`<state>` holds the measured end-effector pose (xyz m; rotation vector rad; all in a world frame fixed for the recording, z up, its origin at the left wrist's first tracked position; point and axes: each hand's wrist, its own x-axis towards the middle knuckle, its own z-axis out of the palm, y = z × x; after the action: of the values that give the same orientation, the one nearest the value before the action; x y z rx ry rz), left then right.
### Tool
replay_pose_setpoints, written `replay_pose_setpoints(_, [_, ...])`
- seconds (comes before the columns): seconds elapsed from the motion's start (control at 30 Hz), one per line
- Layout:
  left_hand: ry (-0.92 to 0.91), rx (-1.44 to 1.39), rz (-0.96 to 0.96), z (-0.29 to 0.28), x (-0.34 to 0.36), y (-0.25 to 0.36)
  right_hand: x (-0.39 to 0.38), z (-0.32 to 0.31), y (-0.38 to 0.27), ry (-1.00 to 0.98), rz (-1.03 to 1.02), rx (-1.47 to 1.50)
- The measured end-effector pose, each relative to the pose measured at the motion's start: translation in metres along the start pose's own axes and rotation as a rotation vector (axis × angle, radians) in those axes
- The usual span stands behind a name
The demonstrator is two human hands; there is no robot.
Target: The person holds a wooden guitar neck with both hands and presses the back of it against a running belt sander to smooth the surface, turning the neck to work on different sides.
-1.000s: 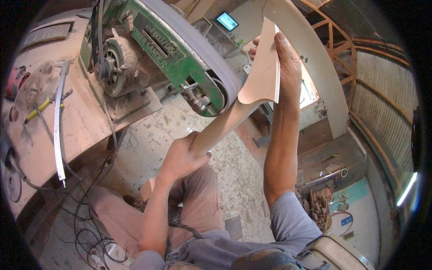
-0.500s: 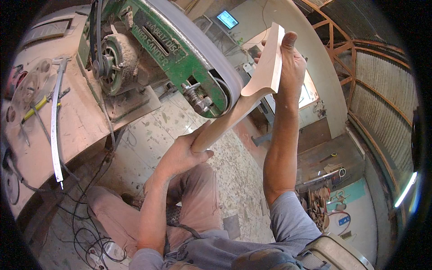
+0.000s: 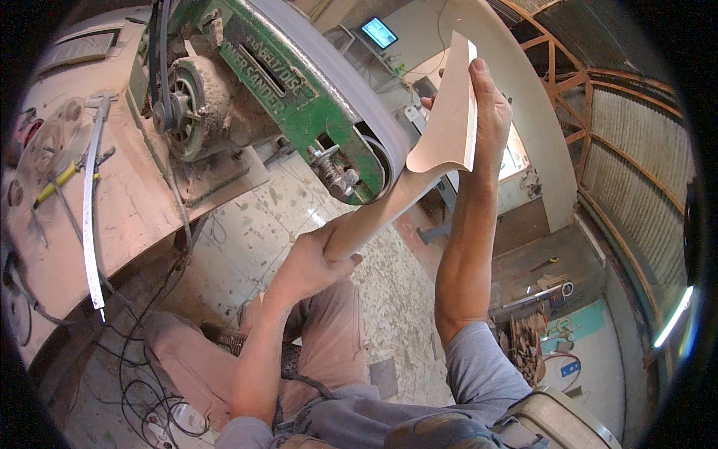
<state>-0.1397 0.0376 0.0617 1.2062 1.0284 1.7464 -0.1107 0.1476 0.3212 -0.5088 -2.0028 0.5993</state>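
Observation:
A pale wooden piece [image 3: 447, 123], with a rounded shaft and a wide, flat flared end, slants across the middle. My left hand [image 3: 310, 262] is wrapped round the lower end of its shaft. At the upper right, my right hand [image 3: 490, 112] grips the flared end, thumb along the edge and fingers partly hidden behind the wood. Between my hands, the shaft lies against or very close to the rounded nose of the green belt sander [image 3: 292, 112]; exact contact cannot be made out. The grey sanding belt [image 3: 374, 105] looks smooth and blurred.
A dusty workbench [image 3: 134, 224] on the left holds a long caliper [image 3: 90, 209], a yellow-handled tool [image 3: 60, 185] and the sander's motor [image 3: 196, 105]. Black cables [image 3: 161, 408] coil on the floor. A lit screen [image 3: 379, 33] stands farther off.
The wooden piece has turned slightly, showing more of its broad flat face. My left hand has shifted a little right; my right hand has dropped slightly.

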Motion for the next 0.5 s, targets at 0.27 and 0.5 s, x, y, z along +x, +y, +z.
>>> replay_pose_setpoints(0.27, [0.19,0.1,0.074,0.017,-0.006,-0.006,-0.003,0.001,0.002,-0.12,-0.004,0.106])
replay_pose_setpoints(0.5, [0.235,0.176,0.136,0.025,-0.006,-0.015,-0.003,0.003,0.003,-0.147,-0.021,0.152])
